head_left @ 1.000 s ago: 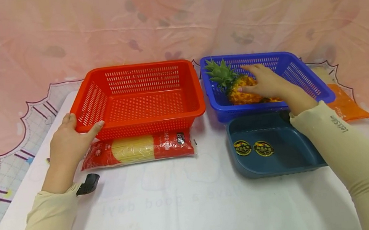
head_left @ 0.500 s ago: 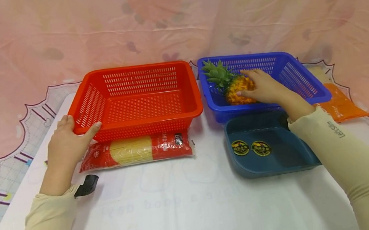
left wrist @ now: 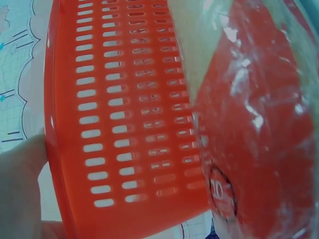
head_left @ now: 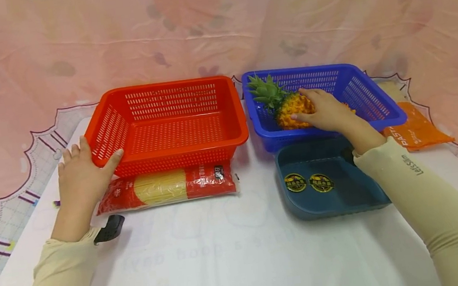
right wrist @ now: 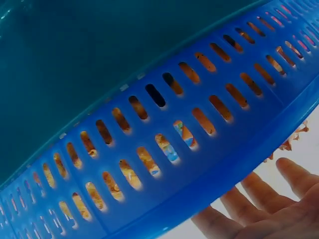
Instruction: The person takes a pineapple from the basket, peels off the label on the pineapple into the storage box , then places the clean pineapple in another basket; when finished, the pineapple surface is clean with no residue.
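Note:
My left hand (head_left: 81, 178) is at the near left corner of the red plastic basket (head_left: 180, 132), fingers straight and spread, thumb over the front rim. In the left wrist view, the basket's slotted wall (left wrist: 134, 114) fills the middle, beside the noodle packet (left wrist: 254, 114). My right hand (head_left: 328, 109) reaches over the front rim of the blue basket (head_left: 270, 145), thumb and fingers extended over a pineapple (head_left: 291, 112) with green leaves. The right wrist view shows loosely straight fingers (right wrist: 266, 194) beyond the blue rim; orange-yellow contents show through its slots.
A red and yellow packet of long noodles (head_left: 161, 188) lies before the red basket. The dark teal tub (head_left: 342, 196) with two round stickers stands before the blue basket. An orange packet (head_left: 417, 127) marked PASTA lies right of it. Behind the table hangs a pink patterned cloth (head_left: 130, 40).
My left fingers have spread wider and lifted at the red basket's corner. My right hand has shifted slightly down and right over the pineapple, which keeps its place. The whole view has drifted slightly.

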Available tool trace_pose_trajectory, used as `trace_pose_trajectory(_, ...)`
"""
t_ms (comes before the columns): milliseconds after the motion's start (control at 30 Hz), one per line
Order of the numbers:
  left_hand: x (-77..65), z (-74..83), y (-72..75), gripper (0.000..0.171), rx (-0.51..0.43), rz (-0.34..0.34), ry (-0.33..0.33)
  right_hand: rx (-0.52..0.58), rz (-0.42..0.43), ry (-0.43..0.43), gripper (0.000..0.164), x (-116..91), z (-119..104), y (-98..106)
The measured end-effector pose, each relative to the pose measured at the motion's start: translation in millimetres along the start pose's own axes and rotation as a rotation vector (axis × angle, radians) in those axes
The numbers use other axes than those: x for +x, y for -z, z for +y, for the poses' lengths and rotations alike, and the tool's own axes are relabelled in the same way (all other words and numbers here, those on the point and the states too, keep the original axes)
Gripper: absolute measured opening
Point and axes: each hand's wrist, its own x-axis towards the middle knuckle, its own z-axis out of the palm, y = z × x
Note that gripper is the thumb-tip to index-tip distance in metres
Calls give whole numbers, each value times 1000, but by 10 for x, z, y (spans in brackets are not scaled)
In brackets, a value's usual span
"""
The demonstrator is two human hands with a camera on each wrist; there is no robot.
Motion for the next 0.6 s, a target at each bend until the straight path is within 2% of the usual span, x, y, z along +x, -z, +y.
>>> trace_pose_trajectory(300, 0, 25, 15, 95, 72, -56, 11, 3, 2, 20, 79, -13, 9, -45)
trace_pose_trajectory(600, -12, 83, -12, 92, 97, -29, -2, -8, 11, -6, 79, -41, -53, -62)
